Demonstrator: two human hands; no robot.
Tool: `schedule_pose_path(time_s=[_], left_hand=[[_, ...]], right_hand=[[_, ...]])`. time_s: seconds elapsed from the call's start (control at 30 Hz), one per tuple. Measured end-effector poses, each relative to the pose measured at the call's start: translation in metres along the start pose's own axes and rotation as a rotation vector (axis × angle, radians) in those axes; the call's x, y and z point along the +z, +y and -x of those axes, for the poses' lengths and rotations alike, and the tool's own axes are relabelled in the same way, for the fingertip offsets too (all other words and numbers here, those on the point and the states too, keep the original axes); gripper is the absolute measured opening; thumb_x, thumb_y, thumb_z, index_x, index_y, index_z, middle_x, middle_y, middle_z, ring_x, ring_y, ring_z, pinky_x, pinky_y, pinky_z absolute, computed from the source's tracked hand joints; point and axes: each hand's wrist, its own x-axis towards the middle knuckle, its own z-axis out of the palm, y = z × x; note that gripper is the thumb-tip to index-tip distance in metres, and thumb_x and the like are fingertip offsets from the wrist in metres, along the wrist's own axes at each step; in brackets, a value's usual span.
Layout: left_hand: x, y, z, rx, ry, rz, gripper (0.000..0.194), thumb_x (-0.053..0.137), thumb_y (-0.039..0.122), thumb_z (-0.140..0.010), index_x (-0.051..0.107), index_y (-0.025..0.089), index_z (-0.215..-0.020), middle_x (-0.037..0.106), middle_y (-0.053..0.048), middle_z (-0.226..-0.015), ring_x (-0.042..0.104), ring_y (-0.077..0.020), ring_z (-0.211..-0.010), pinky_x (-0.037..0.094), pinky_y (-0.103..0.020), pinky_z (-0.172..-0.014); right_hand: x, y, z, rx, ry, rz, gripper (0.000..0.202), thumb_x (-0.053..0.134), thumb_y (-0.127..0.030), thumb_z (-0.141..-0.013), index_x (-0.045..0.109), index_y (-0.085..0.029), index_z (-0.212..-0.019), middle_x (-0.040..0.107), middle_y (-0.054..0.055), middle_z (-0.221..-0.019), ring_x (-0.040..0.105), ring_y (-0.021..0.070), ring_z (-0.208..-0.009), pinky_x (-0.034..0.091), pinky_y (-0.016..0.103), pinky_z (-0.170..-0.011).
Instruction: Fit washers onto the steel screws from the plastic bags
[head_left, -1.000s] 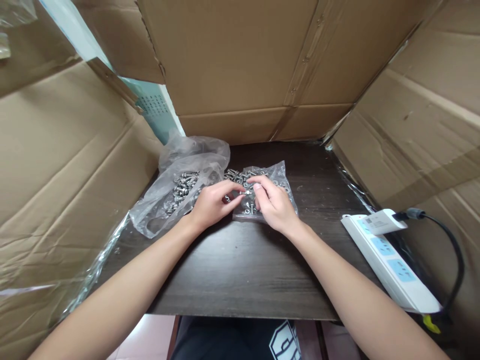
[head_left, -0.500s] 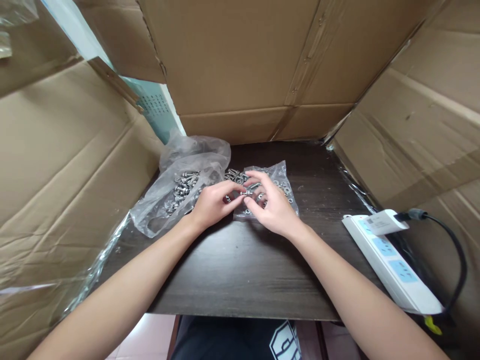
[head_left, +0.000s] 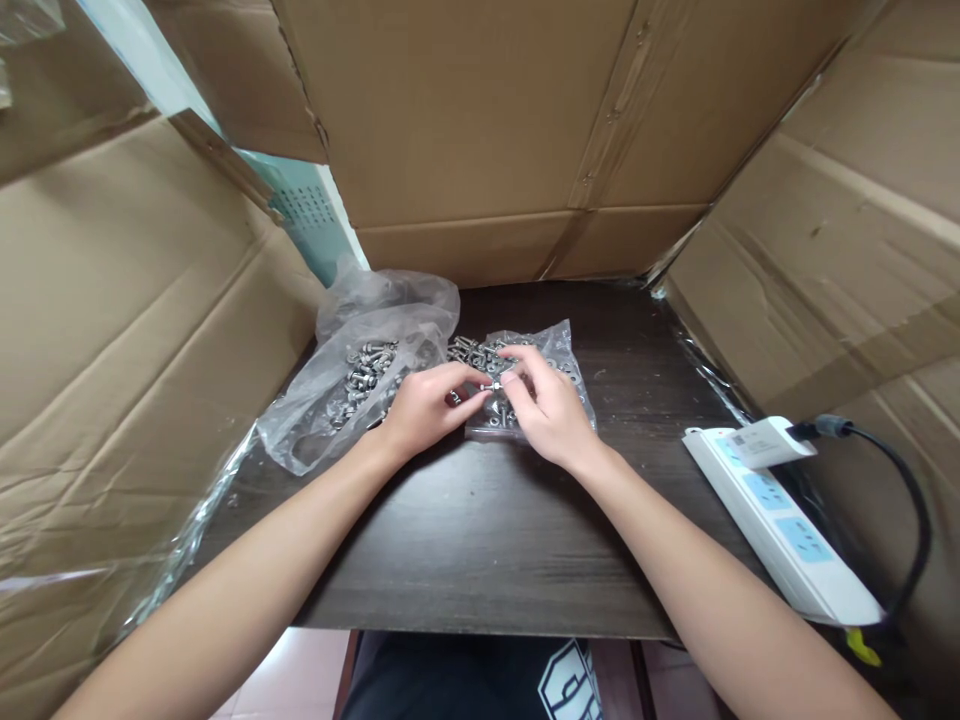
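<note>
A small metal bolt [head_left: 493,387] with parts threaded on its shank lies level between my two hands. My left hand [head_left: 431,405] pinches one end of it between thumb and forefinger. At the other end, the thumb and forefinger of my right hand [head_left: 551,410] are closed on it; whether they grip a nut there is too small to tell. Under my right hand lies a clear flat bag [head_left: 559,345] with loose nuts, washers and bolts on it, partly hidden by the fingers. Beyond my fingertips is a pile of bolts [head_left: 466,350].
Left of the hands, a crumpled clear plastic bag [head_left: 386,290] holds several bolt assemblies [head_left: 367,375]. A white power strip [head_left: 787,530] with a plugged-in adapter and black cable stands at the right. Cardboard walls [head_left: 487,120] enclose the dark table [head_left: 465,550] on three sides.
My right thumb and forefinger have drawn in and shifted slightly right along the bolt, with the fingers more curled. My left hand keeps its pinch in nearly the same place.
</note>
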Motion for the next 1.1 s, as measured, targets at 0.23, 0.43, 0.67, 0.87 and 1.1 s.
schedule_pose_path(time_s=[0.23,0.43,0.67,0.87,1.1], left_hand=[[0.0015,0.0015,0.0005,0.014,-0.011,0.010,0.007,0.068,0.022,-0.096,0.071,0.017,-0.100,0.076,-0.002,-0.091,0.069,-0.0102,-0.069,0.054,-0.019,-0.065],[0.0001,0.0024,-0.0002,0.012,-0.004,0.007,0.006,0.069,0.020,-0.095,0.070,0.017,-0.100,0.076,-0.002,-0.092,0.068,-0.0102,-0.069,0.054,-0.019,-0.064],[0.0005,0.0015,-0.0001,0.011,0.005,0.006,0.007,0.068,0.020,-0.096,0.071,0.016,-0.101,0.077,-0.003,-0.093,0.069,-0.0101,-0.069,0.054,-0.019,-0.066],[0.0012,0.0014,0.0000,0.013,0.011,0.011,0.008,0.069,0.022,-0.095,0.072,0.017,-0.100,0.077,-0.002,-0.091,0.068,-0.0098,-0.067,0.054,-0.019,-0.064],[0.0018,0.0017,0.0004,0.001,0.004,0.023,0.013,0.067,0.028,-0.098,0.073,0.017,-0.100,0.078,-0.003,-0.090,0.069,-0.0107,-0.067,0.055,-0.020,-0.064]], right_hand=[[0.0002,0.0021,-0.0003,-0.010,-0.027,0.018,0.027,0.043,-0.031,-0.103,0.065,-0.022,-0.117,0.071,0.003,-0.081,0.065,0.0188,-0.067,0.050,0.033,-0.068],[-0.0019,-0.0001,0.0004,-0.121,-0.025,-0.010,0.042,0.060,-0.027,-0.091,0.056,-0.023,-0.132,0.070,0.008,-0.117,0.066,0.0179,-0.075,0.052,0.031,-0.067],[-0.0019,-0.0019,0.0021,-0.010,-0.028,0.089,0.028,0.044,-0.031,-0.101,0.064,-0.023,-0.119,0.071,0.002,-0.084,0.063,0.0183,-0.064,0.047,0.032,-0.066],[0.0006,-0.0012,0.0026,-0.078,-0.075,0.046,0.035,0.053,-0.026,-0.096,0.059,-0.024,-0.131,0.073,0.007,-0.106,0.064,0.0176,-0.069,0.049,0.032,-0.066],[-0.0011,-0.0009,0.0010,-0.055,-0.059,-0.028,0.040,0.056,-0.025,-0.094,0.055,-0.024,-0.133,0.071,0.007,-0.110,0.064,0.0173,-0.072,0.050,0.032,-0.066]])
